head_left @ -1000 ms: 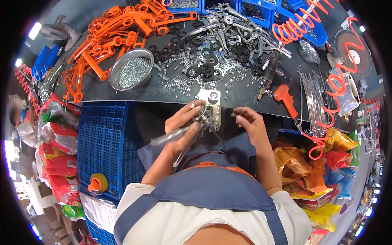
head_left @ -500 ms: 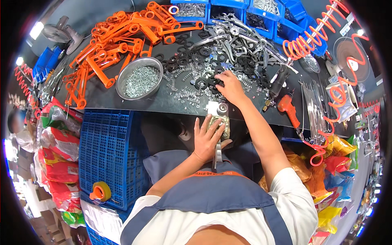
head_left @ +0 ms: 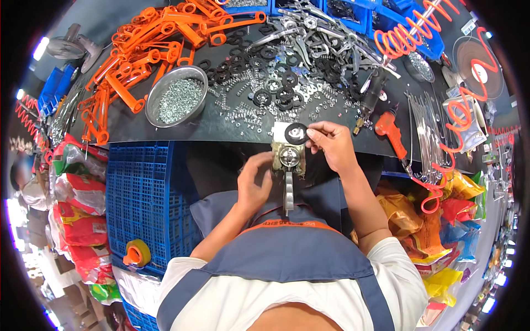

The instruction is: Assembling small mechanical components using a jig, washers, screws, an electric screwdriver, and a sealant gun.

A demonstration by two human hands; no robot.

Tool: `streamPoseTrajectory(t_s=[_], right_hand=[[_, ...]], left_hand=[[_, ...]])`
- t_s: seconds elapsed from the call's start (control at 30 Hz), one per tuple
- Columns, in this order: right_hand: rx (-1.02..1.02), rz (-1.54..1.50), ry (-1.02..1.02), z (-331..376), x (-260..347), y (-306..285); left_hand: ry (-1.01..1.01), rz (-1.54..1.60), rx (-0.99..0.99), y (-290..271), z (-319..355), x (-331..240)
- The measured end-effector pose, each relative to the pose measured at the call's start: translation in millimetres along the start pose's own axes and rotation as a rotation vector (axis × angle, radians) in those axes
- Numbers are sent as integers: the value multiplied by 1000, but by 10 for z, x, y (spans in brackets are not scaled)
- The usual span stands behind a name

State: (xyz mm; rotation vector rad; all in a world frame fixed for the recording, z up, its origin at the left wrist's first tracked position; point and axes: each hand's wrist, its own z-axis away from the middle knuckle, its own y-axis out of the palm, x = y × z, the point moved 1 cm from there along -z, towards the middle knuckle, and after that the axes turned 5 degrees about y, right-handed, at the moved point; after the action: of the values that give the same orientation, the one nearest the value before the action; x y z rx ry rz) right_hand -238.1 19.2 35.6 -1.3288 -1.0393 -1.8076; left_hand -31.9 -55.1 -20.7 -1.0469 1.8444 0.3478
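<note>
My right hand point(head_left: 333, 144) pinches the right rim of a black ring point(head_left: 290, 140) between thumb and fingers, at the table's front edge. Just below the ring, a silver metal part with a round head point(head_left: 289, 157) lies in a small fixture, its handle point(head_left: 289, 190) pointing toward me. Left of that part is my left hand point(head_left: 255, 182), fingers curved and thumb apart, with nothing visible in it. Beyond the ring, black rings point(head_left: 289, 79) and small springs point(head_left: 251, 117) are scattered on the dark table point(head_left: 221, 132).
Orange handles point(head_left: 124, 91) are heaped at the left behind a metal bowl point(head_left: 192, 110) of small parts. Silver levers point(head_left: 301, 47) pile up at the back, before blue bins point(head_left: 348, 14). An orange power tool point(head_left: 391, 132) and a coiled red hose point(head_left: 406, 41) are at right.
My right hand has come back from the parts pile with a black ring. My left hand has drawn off the metal part to the left, uncovering its round head.
</note>
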Motion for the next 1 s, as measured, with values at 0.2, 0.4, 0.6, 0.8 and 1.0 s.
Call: streamPoseTrajectory(t_s=[0.2,0.4,0.6,0.8,1.0], right_hand=[[-65,788,-768,286,-29,100],[-28,944,-1034,290,-269,107],[-18,1113,-968,193,-247,99],[0,1208,-880,282,-269,123],[-95,1237,-929,337,-312,148]], left_hand=[[-30,237,-122,146,-250,-91],[174,-154,-22,114,-273,-256],[403,-464,84,123,-194,-123],[434,-438,90,163,-195,-140],[468,-435,139,150,-149,-45]])
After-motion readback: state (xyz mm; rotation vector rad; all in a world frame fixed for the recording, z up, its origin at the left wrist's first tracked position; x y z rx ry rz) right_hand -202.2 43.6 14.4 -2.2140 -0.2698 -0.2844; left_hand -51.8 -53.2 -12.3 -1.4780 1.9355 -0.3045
